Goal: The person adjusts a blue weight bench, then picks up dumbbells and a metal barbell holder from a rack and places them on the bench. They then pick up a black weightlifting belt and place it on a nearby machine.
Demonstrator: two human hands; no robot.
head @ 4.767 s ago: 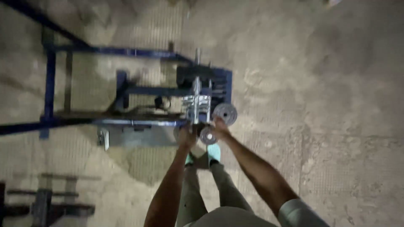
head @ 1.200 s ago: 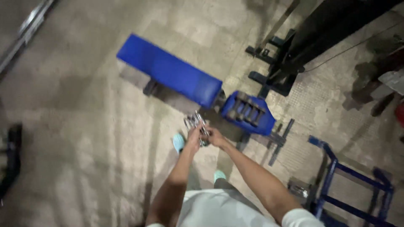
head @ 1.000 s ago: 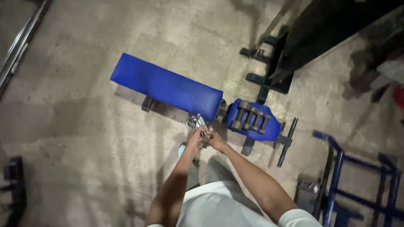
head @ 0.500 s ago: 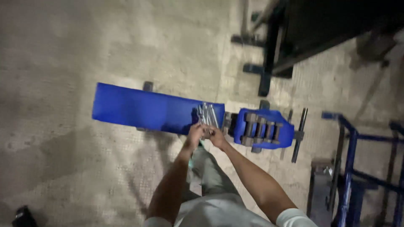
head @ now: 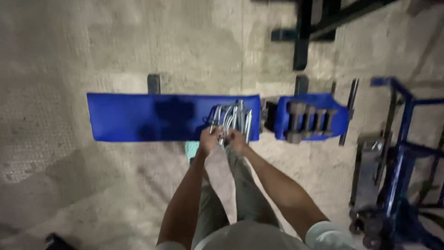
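Above the blue bench [head: 152, 116], metal handles [head: 232, 118] (bundled) fill both hands' fingers [head: 213, 138].

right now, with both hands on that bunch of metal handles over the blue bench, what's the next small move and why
Probably lower the bunch of shiny metal cable handles straight down onto the long blue padded bench. The left hand and right hand grip it from below, right above the pad's right end, and the small blue seat pad beside it already carries dark dumbbells.

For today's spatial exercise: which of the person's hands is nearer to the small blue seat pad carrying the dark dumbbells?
Right. The right hand is beside the gap before the seat pad; the left hand is farther off, over the long bench pad. Both hold metal handles.
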